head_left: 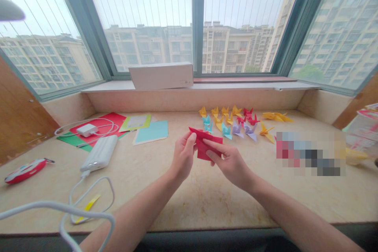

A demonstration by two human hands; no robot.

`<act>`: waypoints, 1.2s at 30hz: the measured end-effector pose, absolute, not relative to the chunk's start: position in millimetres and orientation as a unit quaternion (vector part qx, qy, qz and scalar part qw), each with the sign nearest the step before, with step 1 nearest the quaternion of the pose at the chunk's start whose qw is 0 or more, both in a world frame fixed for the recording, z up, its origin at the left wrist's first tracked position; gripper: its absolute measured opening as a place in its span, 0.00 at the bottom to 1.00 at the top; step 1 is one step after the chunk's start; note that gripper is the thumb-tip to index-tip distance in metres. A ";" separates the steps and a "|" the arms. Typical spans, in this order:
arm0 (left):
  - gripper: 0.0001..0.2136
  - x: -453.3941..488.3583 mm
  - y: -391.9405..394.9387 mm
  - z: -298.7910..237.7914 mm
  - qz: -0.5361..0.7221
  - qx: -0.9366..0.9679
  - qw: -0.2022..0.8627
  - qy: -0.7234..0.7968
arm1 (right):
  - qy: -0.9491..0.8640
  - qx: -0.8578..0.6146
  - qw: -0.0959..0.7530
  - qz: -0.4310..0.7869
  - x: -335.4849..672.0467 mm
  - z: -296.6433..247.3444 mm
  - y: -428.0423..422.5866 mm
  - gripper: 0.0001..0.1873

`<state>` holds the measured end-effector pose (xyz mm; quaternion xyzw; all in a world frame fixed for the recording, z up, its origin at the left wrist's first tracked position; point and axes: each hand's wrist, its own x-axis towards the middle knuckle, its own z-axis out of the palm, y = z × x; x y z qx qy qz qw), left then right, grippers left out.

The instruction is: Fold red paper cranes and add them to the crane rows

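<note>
Left hand [185, 152] and right hand [232, 161] pinch red origami paper [209, 144], part-folded, no bird shape yet. Finished paper cranes [229, 119] stand beyond; light-blue sheet [152, 132] lies unfolded.

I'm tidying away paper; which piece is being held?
The folded red paper, in the left hand and right hand; the red sheet, green sheet and light-blue sheet lie farther left.

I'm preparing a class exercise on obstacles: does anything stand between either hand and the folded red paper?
Nothing visible does: the left hand and the right hand both hold the red paper directly.
</note>
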<state>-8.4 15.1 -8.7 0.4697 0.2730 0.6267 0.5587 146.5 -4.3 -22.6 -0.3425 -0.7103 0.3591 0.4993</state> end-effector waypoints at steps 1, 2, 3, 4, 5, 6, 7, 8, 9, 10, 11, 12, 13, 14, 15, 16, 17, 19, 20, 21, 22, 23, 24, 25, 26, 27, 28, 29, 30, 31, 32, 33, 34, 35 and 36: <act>0.13 -9.0 15.0 -8.7 0.630 0.469 0.553 0.279 | -0.716 -0.341 0.499 0.349 146.6 -23.1 -4.2 0.21; 0.12 -9.5 15.2 -8.8 0.633 0.468 0.546 0.286 | -0.721 -0.341 0.499 0.338 146.6 -23.8 -4.2 0.21; 0.12 -9.9 15.7 -9.0 0.636 0.467 0.540 0.293 | -0.726 -0.341 0.500 0.327 146.6 -24.5 -4.3 0.21; 0.11 -10.3 16.5 -9.3 0.638 0.467 0.533 0.301 | -0.730 -0.341 0.500 0.317 146.4 -25.2 -4.5 0.21; 0.11 -10.6 17.3 -9.7 0.641 0.467 0.526 0.308 | -0.734 -0.341 0.500 0.309 146.2 -25.8 -4.7 0.21; 0.10 -10.9 18.2 -10.0 0.643 0.467 0.518 0.316 | -0.737 -0.340 0.499 0.303 145.9 -26.3 -5.0 0.21; 0.10 -11.0 19.0 -10.2 0.644 0.468 0.512 0.323 | -0.740 -0.338 0.498 0.299 145.6 -26.7 -5.4 0.21; 0.11 -11.1 19.6 -10.2 0.646 0.467 0.506 0.329 | -0.742 -0.336 0.498 0.298 145.2 -26.9 -5.7 0.21; 0.11 -11.0 20.1 -10.0 0.646 0.466 0.504 0.333 | -0.742 -0.334 0.498 0.299 144.8 -27.0 -6.0 0.20; 0.12 -10.9 20.2 -9.5 0.647 0.464 0.506 0.332 | -0.740 -0.335 0.498 0.304 144.5 -26.8 -6.2 0.20; 0.12 -10.6 20.1 -8.8 0.646 0.461 0.513 0.327 | -0.733 -0.338 0.499 0.314 144.4 -26.5 -6.2 0.20; 0.13 -10.2 19.7 -7.9 0.645 0.458 0.522 0.318 | -0.723 -0.342 0.501 0.330 144.5 -26.0 -6.0 0.20; 0.14 -9.7 19.1 -7.0 0.643 0.457 0.534 0.304 | -0.709 -0.346 0.504 0.352 144.7 -25.3 -5.6 0.20; 0.14 -9.0 18.3 -6.2 0.640 0.457 0.547 0.287 | -0.693 -0.347 0.507 0.378 145.1 -24.4 -5.0 0.21; 0.16 -8.2 17.4 -5.5 0.636 0.456 0.561 0.269 | -0.677 -0.344 0.509 0.405 145.7 -23.5 -4.4 0.21; 0.17 -7.4 16.6 -5.1 0.633 0.455 0.572 0.253 | -0.663 -0.339 0.511 0.430 146.3 -22.4 -3.7 0.22; 0.19 -6.6 15.8 -4.9 0.631 0.454 0.581 0.242 | -0.651 -0.331 0.512 0.451 146.9 -21.3 -3.0 0.22; 0.21 -5.4 14.8 -5.2 0.630 0.451 0.588 0.233 | -0.641 -0.316 0.509 0.479 147.8 -19.3 -2.3 0.23; 0.21 -5.1 14.8 -5.7 0.631 0.451 0.586 0.237 | -0.640 -0.311 0.507 0.486 147.9 -18.5 -2.2 0.23; 0.21 -5.0 15.0 -6.3 0.630 0.453 0.582 0.243 | -0.641 -0.307 0.505 0.490 147.9 -18.0 -2.4 0.23; 0.21 -5.2 15.5 -6.9 0.630 0.458 0.575 0.250 | -0.643 -0.304 0.504 0.490 147.7 -17.8 -2.8 0.23; 0.20 -5.4 16.1 -7.7 0.630 0.462 0.568 0.257 | -0.646 -0.303 0.504 0.488 147.4 -17.8 -3.2 0.23; 0.20 -5.8 16.8 -8.4 0.631 0.466 0.561 0.263 | -0.648 -0.304 0.503 0.484 147.1 -18.0 -3.8 0.22; 0.19 -6.1 17.4 -9.0 0.633 0.469 0.555 0.269 | -0.652 -0.305 0.503 0.478 146.9 -18.3 -4.4 0.22; 0.19 -6.4 18.0 -9.7 0.634 0.470 0.549 0.274 | -0.657 -0.308 0.502 0.471 146.6 -18.8 -4.9 0.22; 0.18 -6.7 18.5 -10.2 0.637 0.469 0.544 0.279 | -0.662 -0.310 0.502 0.462 146.4 -19.4 -5.4 0.22; 0.18 -6.8 18.8 -10.6 0.640 0.467 0.541 0.282 | -0.667 -0.313 0.501 0.453 146.2 -20.0 -5.7 0.21; 0.18 -6.9 19.0 -10.9 0.641 0.466 0.539 0.285 | -0.672 -0.315 0.502 0.445 146.0 -20.7 -5.9 0.21; 0.18 -7.0 19.1 -11.1 0.642 0.465 0.537 0.287 | -0.677 -0.316 0.501 0.437 145.8 -21.5 -5.9 0.21; 0.17 -7.0 19.2 -11.2 0.643 0.466 0.535 0.289 | -0.681 -0.317 0.501 0.430 145.7 -22.2 -5.8 0.20; 0.17 -7.1 19.2 -11.1 0.644 0.467 0.533 0.290 | -0.685 -0.317 0.499 0.425 145.7 -23.0 -5.6 0.20; 0.16 -7.2 19.2 -10.9 0.645 0.467 0.531 0.290 | -0.688 -0.318 0.498 0.421 145.7 -23.6 -5.4 0.20; 0.16 -7.4 19.1 -10.6 0.645 0.468 0.530 0.289 | -0.690 -0.317 0.497 0.419 145.8 -24.1 -5.2 0.20; 0.15 -7.5 18.9 -10.2 0.646 0.469 0.530 0.287 | -0.689 -0.317 0.498 0.420 145.9 -24.3 -4.9 0.20; 0.15 -7.5 18.7 -9.8 0.646 0.469 0.530 0.285 | -0.687 -0.316 0.498 0.424 146.2 -24.3 -4.7 0.20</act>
